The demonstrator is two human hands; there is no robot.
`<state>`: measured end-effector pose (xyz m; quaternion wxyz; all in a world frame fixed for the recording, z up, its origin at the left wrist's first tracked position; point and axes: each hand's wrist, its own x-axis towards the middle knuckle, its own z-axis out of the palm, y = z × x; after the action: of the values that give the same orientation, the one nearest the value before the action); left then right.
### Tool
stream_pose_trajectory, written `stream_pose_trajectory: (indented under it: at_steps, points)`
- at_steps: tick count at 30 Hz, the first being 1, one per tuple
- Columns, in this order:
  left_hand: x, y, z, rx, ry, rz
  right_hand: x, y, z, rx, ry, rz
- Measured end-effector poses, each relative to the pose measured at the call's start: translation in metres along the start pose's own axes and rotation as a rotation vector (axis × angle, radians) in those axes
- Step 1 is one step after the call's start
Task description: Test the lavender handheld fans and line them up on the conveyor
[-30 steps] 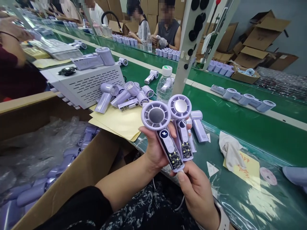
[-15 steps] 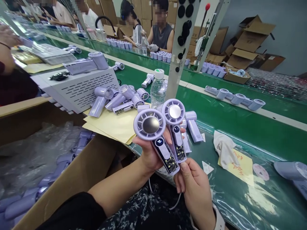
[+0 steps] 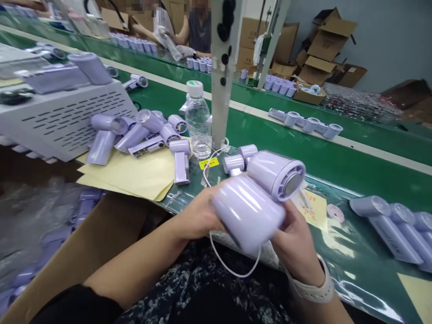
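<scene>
Two lilac handheld fans are held close together in front of me, their round heads tilted to the right. The nearer fan (image 3: 249, 213) is smeared by motion and covers much of my fingers. Behind it, the second fan (image 3: 275, 173) shows a silver disc in its ribbed end. My left hand (image 3: 202, 213) grips them from the left, its fingertips hidden. My right hand (image 3: 297, 245), below a white watch strap, closes on them from the lower right. Which fan each hand bears cannot be made out. A white cable (image 3: 232, 272) loops beneath the hands.
More fans (image 3: 145, 130) lie piled on yellow paper beside a grey vented box (image 3: 77, 117). A water bottle (image 3: 198, 121) stands by a metal post (image 3: 221, 81). Several fans (image 3: 394, 229) lie right. A carton (image 3: 87, 243) with fans is lower left; co-workers sit across the green conveyor.
Both fans have been turned from displays facing me to heads pointing right. My view has shifted right, bringing the fans at the right edge further into sight.
</scene>
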<state>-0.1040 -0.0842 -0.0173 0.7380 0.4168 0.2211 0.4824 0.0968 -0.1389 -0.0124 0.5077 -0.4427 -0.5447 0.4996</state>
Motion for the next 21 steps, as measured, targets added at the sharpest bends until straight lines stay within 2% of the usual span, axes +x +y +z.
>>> stream_pose_trajectory:
  at_steps: [4,7,12,21]
  points:
    - [0.007,-0.004,0.001,-0.097,0.070,0.017,-0.002,-0.001,-0.004,0.125,0.115,0.035]
    - [0.002,-0.007,0.011,-0.181,0.005,-0.053,-0.007,0.001,-0.008,0.183,0.113,0.038]
    - [-0.008,-0.011,0.028,-0.161,-0.142,-0.088,-0.018,0.002,-0.011,0.284,0.084,0.038]
    - [-0.006,-0.014,0.033,-0.079,-0.141,-0.066,-0.020,0.003,-0.010,0.418,0.103,0.121]
